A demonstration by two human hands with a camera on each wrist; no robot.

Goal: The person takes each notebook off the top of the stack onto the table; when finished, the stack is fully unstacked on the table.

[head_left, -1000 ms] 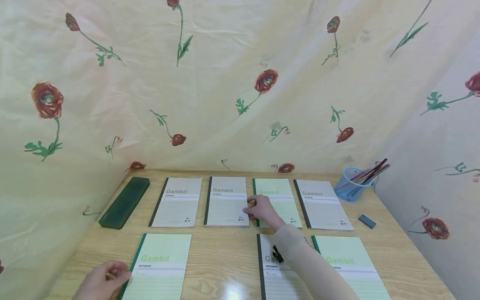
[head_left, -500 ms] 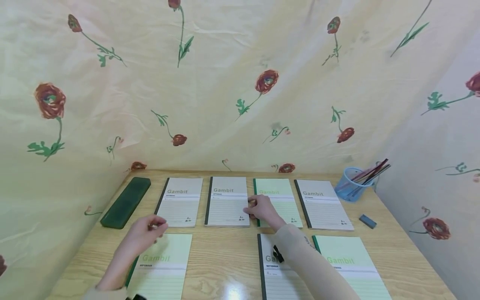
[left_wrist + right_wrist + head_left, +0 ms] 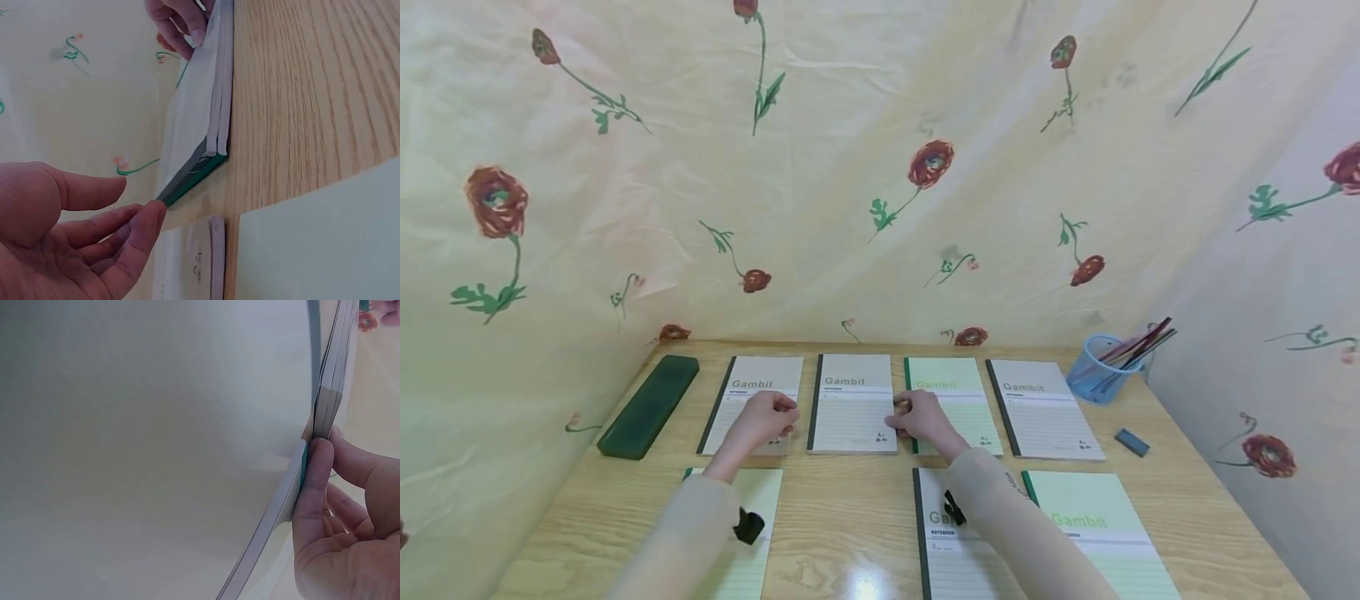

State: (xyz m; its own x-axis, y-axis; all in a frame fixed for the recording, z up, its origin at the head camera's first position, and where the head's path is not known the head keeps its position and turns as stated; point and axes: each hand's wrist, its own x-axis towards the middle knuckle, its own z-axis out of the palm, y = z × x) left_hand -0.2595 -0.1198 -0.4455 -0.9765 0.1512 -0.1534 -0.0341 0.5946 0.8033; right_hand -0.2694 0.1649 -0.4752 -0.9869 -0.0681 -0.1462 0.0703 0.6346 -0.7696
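In the back row, second from left, lies a stack of notebooks, topped by a grey notebook (image 3: 853,417) with a black spine. The left wrist view shows a green spine (image 3: 203,178) beneath the dark one. My right hand (image 3: 925,419) pinches the stack's right edge, thumb above and fingers at its side and underneath. In the right wrist view the fingertips (image 3: 320,450) wedge between that edge and the neighbouring green notebook (image 3: 962,408). Over the leftmost grey notebook (image 3: 741,408) hovers my left hand (image 3: 760,421), thumb and fingers apart, fingertips close to the stack's spine.
A dark green case (image 3: 651,407) lies at the left. Another grey notebook (image 3: 1045,412), a blue pen cup (image 3: 1097,379) and a small blue eraser (image 3: 1132,442) are on the right. Nearer lie a green notebook (image 3: 767,492), a grey notebook (image 3: 936,558) and another green notebook (image 3: 1108,525).
My left hand has moved from beside the near left green notebook, up and rightward to the second stack's left edge. The right hand has stayed in place.
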